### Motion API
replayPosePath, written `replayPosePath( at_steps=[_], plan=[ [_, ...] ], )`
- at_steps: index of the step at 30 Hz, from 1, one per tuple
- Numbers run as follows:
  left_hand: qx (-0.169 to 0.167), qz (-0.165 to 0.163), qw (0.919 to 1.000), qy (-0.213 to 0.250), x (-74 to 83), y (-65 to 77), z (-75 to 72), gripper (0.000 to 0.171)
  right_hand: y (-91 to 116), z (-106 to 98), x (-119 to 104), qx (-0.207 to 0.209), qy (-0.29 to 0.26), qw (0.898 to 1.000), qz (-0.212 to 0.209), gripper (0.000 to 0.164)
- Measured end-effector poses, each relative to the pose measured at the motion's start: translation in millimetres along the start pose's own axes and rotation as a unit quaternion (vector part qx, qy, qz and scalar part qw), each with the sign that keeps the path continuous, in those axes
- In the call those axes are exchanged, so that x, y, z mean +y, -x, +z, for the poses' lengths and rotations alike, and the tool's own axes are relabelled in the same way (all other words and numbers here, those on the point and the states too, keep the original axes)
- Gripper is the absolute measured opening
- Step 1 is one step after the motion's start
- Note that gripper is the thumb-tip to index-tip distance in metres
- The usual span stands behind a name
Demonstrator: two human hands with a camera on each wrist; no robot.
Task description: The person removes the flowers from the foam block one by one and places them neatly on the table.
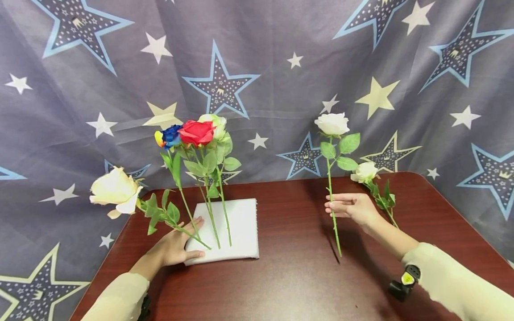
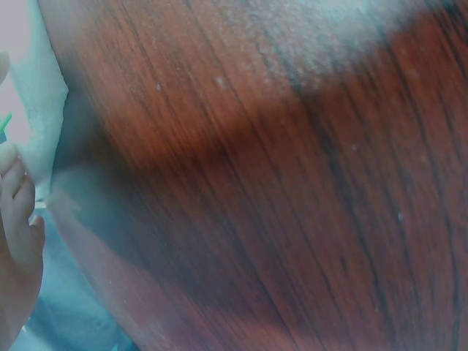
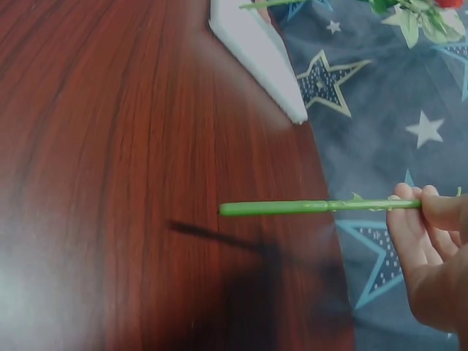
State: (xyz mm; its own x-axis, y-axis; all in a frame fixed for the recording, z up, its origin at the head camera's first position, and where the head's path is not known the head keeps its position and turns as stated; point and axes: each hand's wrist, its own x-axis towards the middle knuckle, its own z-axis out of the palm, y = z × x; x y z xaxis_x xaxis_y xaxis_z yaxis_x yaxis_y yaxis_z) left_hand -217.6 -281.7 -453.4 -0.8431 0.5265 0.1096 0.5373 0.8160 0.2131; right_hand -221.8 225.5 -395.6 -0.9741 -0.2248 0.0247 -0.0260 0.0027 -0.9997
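My right hand (image 1: 355,208) pinches the green stem of a white rose (image 1: 332,125) and keeps it upright over the table. The stem's cut end (image 3: 274,208) points down above the tabletop in the right wrist view. My left hand (image 1: 176,245) rests on the left side of a white foam block (image 1: 242,227), fingers and thumb spread along it. Several artificial flowers stand in that block: a red rose (image 1: 196,133), a blue flower (image 1: 172,136) with a yellow part, a pale green-white rose (image 1: 218,125), and a cream rose (image 1: 115,191) leaning far left over my hand.
Another white rose (image 1: 365,172) lies at the table's back right, partly behind my right hand. The dark red wooden table (image 1: 293,276) ends at a grey curtain (image 1: 273,89) printed with stars. A black wrist device (image 1: 404,281) sits on my right sleeve.
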Motion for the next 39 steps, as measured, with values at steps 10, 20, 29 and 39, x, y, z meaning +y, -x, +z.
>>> replayPosePath(
  at_steps=[10,20,29,39],
  plan=[
    [0.008,0.011,0.9999,-0.004,2.5,0.9,0.9,0.088,15.5,-34.9,21.0,-0.003,-0.029,0.999,0.028,0.034],
    [0.008,0.010,0.9999,-0.003,1.0,-1.5,-0.1,0.088,20.6,-75.5,43.9,-0.004,0.029,0.998,0.055,0.045],
    [0.006,-0.003,1.0000,0.004,0.7,0.3,0.2,0.089,23.3,-95.2,49.5,-0.051,0.089,0.982,0.156,0.046],
    [0.001,-0.008,0.9999,0.005,1.9,0.0,1.4,0.088,28.2,-98.9,44.6,-0.054,0.104,0.970,0.213,0.033]
  ],
)
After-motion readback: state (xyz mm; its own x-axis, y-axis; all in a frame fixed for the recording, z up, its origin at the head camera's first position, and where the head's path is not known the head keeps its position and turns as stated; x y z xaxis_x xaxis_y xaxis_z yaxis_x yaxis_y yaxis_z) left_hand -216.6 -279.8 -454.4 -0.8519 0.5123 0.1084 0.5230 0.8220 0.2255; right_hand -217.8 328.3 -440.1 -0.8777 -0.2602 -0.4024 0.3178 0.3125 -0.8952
